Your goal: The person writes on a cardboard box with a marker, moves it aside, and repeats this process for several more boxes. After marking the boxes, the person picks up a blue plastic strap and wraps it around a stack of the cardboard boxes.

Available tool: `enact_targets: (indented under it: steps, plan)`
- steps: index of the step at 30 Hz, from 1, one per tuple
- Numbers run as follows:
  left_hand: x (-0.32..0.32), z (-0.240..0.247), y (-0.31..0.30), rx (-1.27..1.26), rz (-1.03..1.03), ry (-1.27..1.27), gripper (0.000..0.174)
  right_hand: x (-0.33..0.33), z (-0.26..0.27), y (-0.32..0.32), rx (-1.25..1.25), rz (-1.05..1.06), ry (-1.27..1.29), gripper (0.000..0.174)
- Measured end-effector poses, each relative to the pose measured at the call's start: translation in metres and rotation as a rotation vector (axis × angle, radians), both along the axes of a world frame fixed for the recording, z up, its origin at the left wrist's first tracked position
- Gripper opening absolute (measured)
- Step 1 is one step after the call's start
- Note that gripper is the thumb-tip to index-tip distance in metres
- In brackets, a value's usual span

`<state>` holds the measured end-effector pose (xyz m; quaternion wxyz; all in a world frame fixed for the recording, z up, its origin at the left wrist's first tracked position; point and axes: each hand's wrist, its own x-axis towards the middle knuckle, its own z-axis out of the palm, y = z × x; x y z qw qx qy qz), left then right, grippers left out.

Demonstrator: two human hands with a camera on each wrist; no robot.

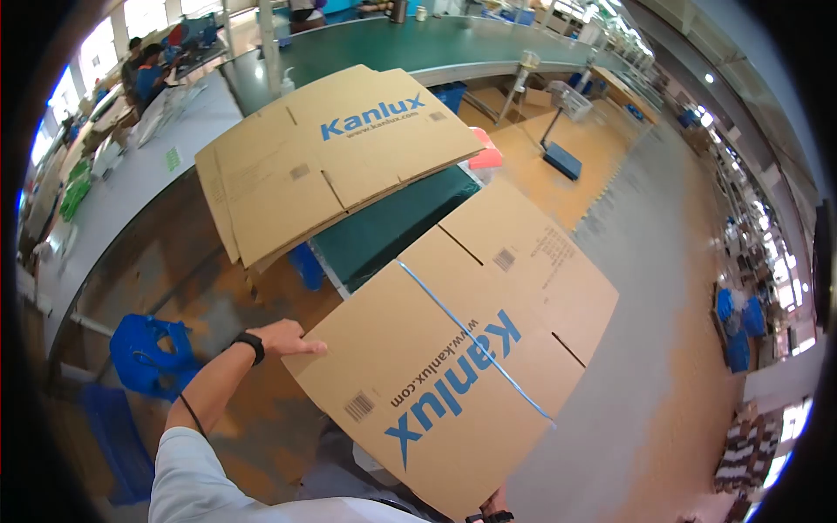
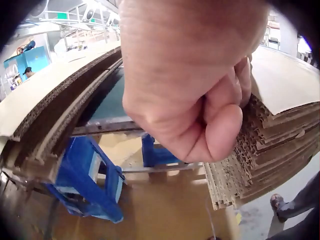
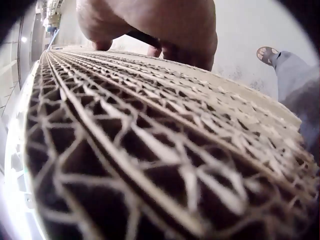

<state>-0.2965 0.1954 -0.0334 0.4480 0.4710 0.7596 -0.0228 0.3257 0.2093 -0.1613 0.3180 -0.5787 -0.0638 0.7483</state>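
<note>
A thick bundle of flattened cardboard boxes (image 1: 410, 357) printed "Kanlux" is tied with a blue strap (image 1: 462, 324) and held in front of the body, tilted. My left hand (image 1: 283, 337) grips its left edge; in the left wrist view its fingers (image 2: 225, 132) curl against the stacked corrugated layers (image 2: 255, 155). Down at the near corner, my right hand (image 1: 497, 503) holds the bundle, mostly hidden under it in the head view. The right wrist view shows the corrugated edges (image 3: 165, 150) up close, with the right hand (image 3: 155, 25) curled over the far side.
Another pile of flattened Kanlux boxes (image 1: 288, 174) lies on a green-topped table (image 1: 384, 235) ahead. Blue plastic stools (image 1: 153, 353) stand at the left. A green conveyor (image 1: 392, 48) runs across the back, and a platform scale (image 1: 562, 162) sits on the floor at right.
</note>
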Motion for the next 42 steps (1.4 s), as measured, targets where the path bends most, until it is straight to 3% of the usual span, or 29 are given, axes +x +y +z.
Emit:
enact_targets:
  steps: [4, 6, 8, 11, 12, 15, 20, 24, 27, 30, 32, 39, 42]
  plan:
    - [0.055, -0.012, -0.050, 0.037, 0.178, -0.040, 0.098, 0.047, 0.002, 0.065, 0.000, 0.230, -0.053, 0.063]
    - [0.094, -0.049, -0.082, 0.019, 0.248, -0.027, 0.091, 0.082, 0.004, 0.096, 0.014, 0.326, -0.056, 0.063]
    - [0.176, -0.039, -0.118, -0.017, 0.310, -0.045, 0.088, 0.131, 0.006, 0.110, 0.035, 0.399, -0.047, 0.063]
    - [0.226, -0.062, -0.143, 0.295, 0.537, -0.172, 0.086, 0.145, 0.018, 0.142, 0.056, 0.490, -0.061, 0.062]
    - [0.231, -0.063, -0.146, 0.274, 0.590, -0.210, 0.085, 0.144, 0.021, 0.151, 0.059, 0.516, -0.065, 0.062]
    - [0.237, -0.041, -0.142, 0.165, 0.736, -0.340, 0.081, 0.130, 0.028, 0.171, 0.052, 0.594, -0.069, 0.062]
    - [0.217, -0.087, -0.155, 0.086, 0.935, -0.675, 0.075, 0.125, 0.030, 0.198, 0.046, 0.713, -0.100, 0.062]
    - [0.272, -0.062, -0.153, 0.239, 1.013, -0.569, 0.072, 0.129, 0.031, 0.226, 0.051, 0.803, -0.084, 0.061]
    - [0.337, -0.070, -0.153, 0.362, 1.191, -0.629, 0.072, 0.139, 0.023, 0.259, 0.073, 0.893, -0.065, 0.061]
    - [0.405, -0.050, -0.149, 0.299, 1.215, -0.549, 0.072, 0.161, 0.017, 0.306, 0.102, 0.998, -0.037, 0.061]
    - [0.454, -0.068, -0.150, 0.356, 1.305, -0.594, 0.065, 0.177, 0.009, 0.345, 0.129, 1.070, -0.010, 0.060]
    - [0.618, -0.071, -0.097, 0.418, 1.582, -0.729, 0.063, 0.193, 0.012, 0.485, 0.135, 1.337, 0.014, 0.056]
    - [0.675, -0.064, -0.063, 0.528, 1.675, -0.668, 0.063, 0.184, -0.021, 0.545, 0.122, 1.441, -0.067, 0.056]
